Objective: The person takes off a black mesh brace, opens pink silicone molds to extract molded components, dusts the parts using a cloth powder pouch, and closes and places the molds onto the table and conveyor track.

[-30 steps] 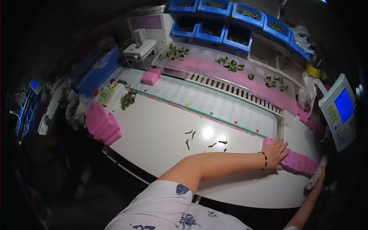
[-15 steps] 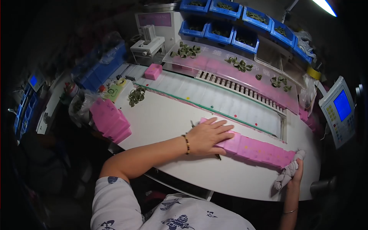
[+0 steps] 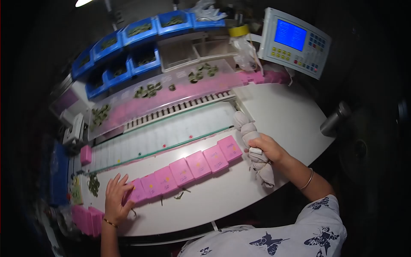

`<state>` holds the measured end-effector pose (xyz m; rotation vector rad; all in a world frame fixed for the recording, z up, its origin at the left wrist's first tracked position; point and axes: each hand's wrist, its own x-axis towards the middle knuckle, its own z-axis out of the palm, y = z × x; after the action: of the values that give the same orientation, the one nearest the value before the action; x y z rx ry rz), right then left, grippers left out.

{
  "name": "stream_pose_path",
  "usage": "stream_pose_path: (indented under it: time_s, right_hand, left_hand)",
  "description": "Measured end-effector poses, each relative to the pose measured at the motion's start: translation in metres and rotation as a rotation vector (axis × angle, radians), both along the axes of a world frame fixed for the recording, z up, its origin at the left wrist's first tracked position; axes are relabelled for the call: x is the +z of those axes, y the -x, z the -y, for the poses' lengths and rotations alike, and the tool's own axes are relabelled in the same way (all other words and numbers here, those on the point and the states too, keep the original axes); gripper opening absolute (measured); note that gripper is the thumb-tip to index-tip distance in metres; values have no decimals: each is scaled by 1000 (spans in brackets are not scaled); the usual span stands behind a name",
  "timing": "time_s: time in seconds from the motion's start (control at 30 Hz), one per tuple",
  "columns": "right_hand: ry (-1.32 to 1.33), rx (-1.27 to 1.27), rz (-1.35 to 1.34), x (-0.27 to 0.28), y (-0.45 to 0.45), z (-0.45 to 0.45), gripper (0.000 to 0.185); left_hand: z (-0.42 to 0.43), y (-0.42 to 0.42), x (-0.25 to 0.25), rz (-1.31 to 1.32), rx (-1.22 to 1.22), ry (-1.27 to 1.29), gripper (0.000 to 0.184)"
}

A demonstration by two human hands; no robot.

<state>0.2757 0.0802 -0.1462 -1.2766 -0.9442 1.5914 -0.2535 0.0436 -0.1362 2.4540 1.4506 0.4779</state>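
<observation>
A row of overlapping pink blocks (image 3: 183,172) with small yellow marks and handwriting runs slantwise across the white table. At its left end, my left hand (image 3: 116,199) touches the last block, thumb and fingers spread around its edge. Beyond the right end, my right hand (image 3: 267,149) is closed around a twisted, knotted grey cloth (image 3: 260,165). A narrow gap separates the cloth from the nearest block. Thin dark green scraps (image 3: 182,194) lie just in front of the row.
Behind the row lies a white strip (image 3: 171,132) with a green edge and coloured dots. A clear shelf (image 3: 180,81) bears green leafy pieces, below blue bins (image 3: 139,30). A control panel (image 3: 295,43) stands back right, a metal cylinder (image 3: 335,119) at the right edge.
The view has turned rightward. My left hand has gone from lying on top of the blocks to their left end. The cloth, still in my right hand, has come away from the right end.
</observation>
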Motion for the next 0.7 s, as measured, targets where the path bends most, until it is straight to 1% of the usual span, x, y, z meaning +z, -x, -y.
stream_pose_path:
  time_s: [0.07,0.1,0.17,0.2,0.23,0.3,0.33,0.37,0.43,0.5,0.53,0.6,0.63,0.7]
  right_hand:
    - [-264,-55,603,-3,-33,0,39]
    - [-260,-77,598,5,-43,3,39]
    - [-208,59,1307,29,-60,15,48]
    - [-212,131,1365,24,-71,17,52]
    - [-206,121,1362,22,-78,18,52]
    - [-202,299,1191,19,-92,17,56]
    - [-128,295,973,15,-104,8,56]
    - [-124,281,970,4,-120,-4,56]
    - [-283,-69,977,-30,-162,-36,55]
    - [-384,-365,1248,-57,-211,-69,71]
    - [-385,-376,1252,-72,-236,-86,71]
    - [-210,-627,1478,-98,-279,-119,84]
    - [-212,-635,1481,-103,-295,-141,84]
    - [-232,-815,1129,-107,-320,-177,93]
  left_hand:
    - [-9,-18,13,-84,4,-131,60]
    - [-16,-36,24,-90,-17,-135,60]
    - [-36,-89,47,116,-48,-109,55]
    - [-49,-114,54,168,-113,-97,48]
    - [-63,-141,58,164,-124,-97,48]
    - [-93,-199,59,197,-297,14,47]
    - [-108,-228,56,165,-371,1,47]
    - [-124,-257,49,135,-446,-11,47]
    - [-156,-312,25,74,-542,-81,53]
    - [-188,-367,1,114,-596,-92,58]
    - [-199,-393,-8,115,-604,-99,58]
    - [-218,-440,-21,51,-582,-245,59]
    - [-229,-462,-27,53,-587,-252,59]
    - [-249,-502,-40,87,-569,-235,60]
